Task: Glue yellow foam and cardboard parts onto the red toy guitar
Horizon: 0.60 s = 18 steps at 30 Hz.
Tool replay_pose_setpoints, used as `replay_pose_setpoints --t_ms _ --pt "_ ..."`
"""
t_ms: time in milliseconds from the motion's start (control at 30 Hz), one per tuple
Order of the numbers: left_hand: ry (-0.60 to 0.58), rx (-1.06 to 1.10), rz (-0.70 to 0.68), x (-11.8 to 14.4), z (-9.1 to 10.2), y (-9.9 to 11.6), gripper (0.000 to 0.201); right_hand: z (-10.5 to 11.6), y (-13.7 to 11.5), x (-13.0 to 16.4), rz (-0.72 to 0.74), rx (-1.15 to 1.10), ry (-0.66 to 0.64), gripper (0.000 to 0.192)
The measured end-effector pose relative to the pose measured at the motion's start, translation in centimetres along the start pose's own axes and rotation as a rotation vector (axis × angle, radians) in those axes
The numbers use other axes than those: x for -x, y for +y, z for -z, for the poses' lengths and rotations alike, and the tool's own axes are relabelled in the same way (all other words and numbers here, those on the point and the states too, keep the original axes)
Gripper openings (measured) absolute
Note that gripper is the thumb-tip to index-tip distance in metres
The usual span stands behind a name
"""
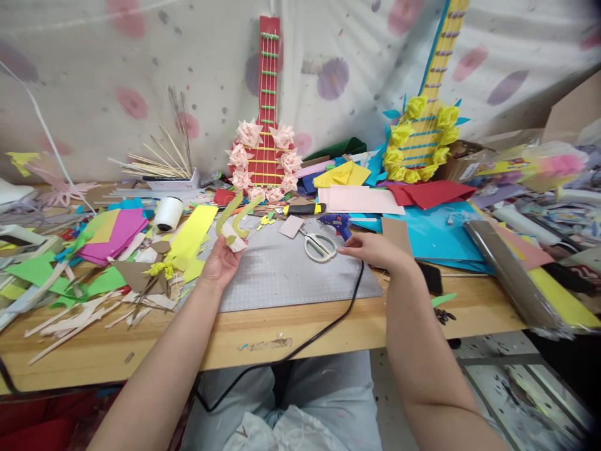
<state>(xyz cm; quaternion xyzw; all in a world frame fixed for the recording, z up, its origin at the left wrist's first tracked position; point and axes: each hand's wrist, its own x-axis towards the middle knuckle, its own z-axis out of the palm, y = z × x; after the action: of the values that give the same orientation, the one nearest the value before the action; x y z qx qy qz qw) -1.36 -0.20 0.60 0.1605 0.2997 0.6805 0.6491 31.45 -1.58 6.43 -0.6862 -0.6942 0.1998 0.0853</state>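
My left hand (220, 263) pinches a small cream-coloured paper piece with curved olive-green strips (241, 220), raised over the left part of the grey cutting mat (282, 285). My right hand (370, 248) reaches in from the right, palm down. Its fingertips are closed at the edge of a white handle loop of the scissors (320, 248), which lie on the mat. Just behind those fingers is a blue glue gun (339, 222); its black cord runs down over the table edge. A small pale pink square (292, 227) lies beside the scissors' blades.
A red paper guitar with pink flowers (267, 150) and a yellow one with yellow flowers (420, 134) lean at the back. Paper scraps (94, 282) crowd the left. A white thread spool (168, 213), blue sheets (446, 235) and a wrapped brown roll (514, 275) surround the mat.
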Motion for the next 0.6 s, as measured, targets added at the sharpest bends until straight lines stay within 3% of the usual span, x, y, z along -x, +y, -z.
replay_pose_setpoints --t_ms 300,500,600 --pt "-0.044 -0.121 0.014 0.0 -0.2 -0.5 0.024 -2.9 -3.0 -1.9 0.266 -0.187 -0.230 0.034" --pt "-0.062 -0.088 0.036 0.1 -0.1 -0.3 0.031 -4.0 -5.2 -3.1 0.364 -0.228 -0.239 0.034" --pt "-0.092 -0.047 0.081 0.2 0.0 0.0 0.034 -5.4 -6.1 -4.2 0.397 -0.397 -0.258 0.034"
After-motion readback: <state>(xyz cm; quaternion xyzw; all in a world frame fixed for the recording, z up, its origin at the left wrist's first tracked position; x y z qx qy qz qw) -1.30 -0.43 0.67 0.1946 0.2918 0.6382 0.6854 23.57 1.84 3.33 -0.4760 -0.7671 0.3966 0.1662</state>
